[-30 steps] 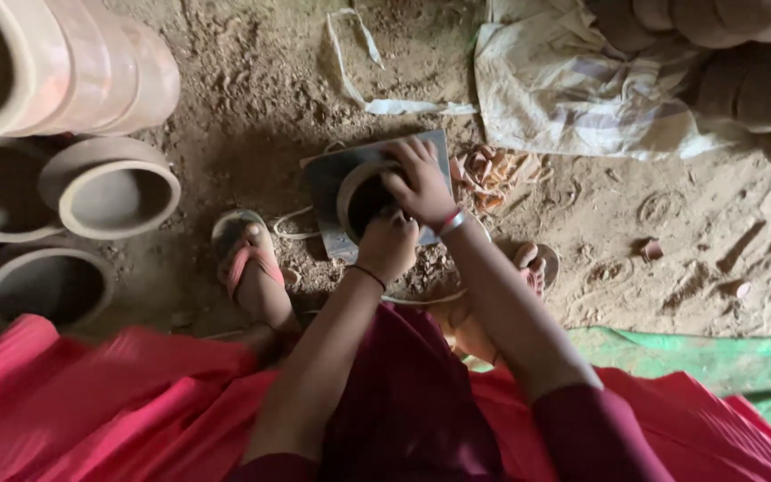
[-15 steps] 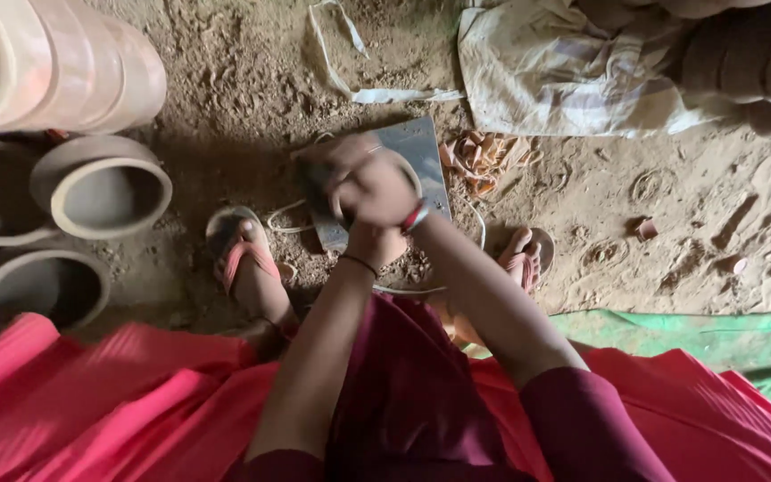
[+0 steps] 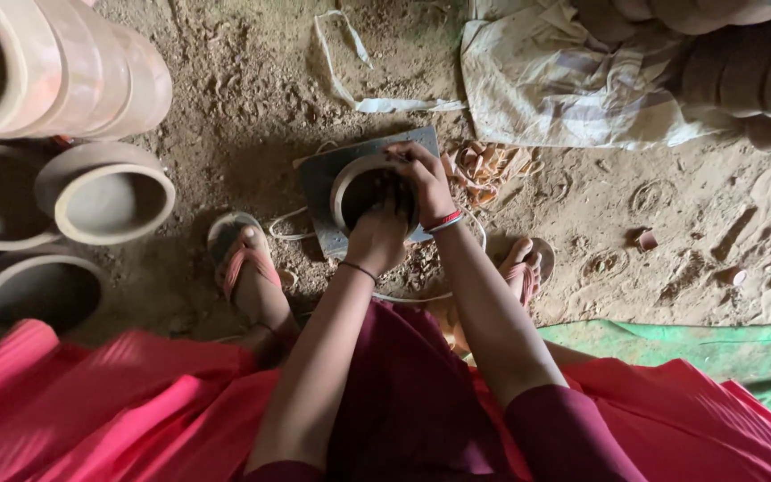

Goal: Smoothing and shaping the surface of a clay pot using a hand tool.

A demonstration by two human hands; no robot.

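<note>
1. Your clay pot (image 3: 369, 189) stands on a grey slab (image 3: 321, 183) on the dirt floor (image 3: 252, 98), between your sandalled feet.
2. It already has a formed round rim, so the shaping looks well along; the inside seems to remain in work.
3. Your left hand (image 3: 377, 234) reaches into it, fingers hidden, so their state cannot be told. Your right hand (image 3: 421, 174) curls its fingers over the far rim.
4. The mouth faces up at you; its axis runs upright.
</note>
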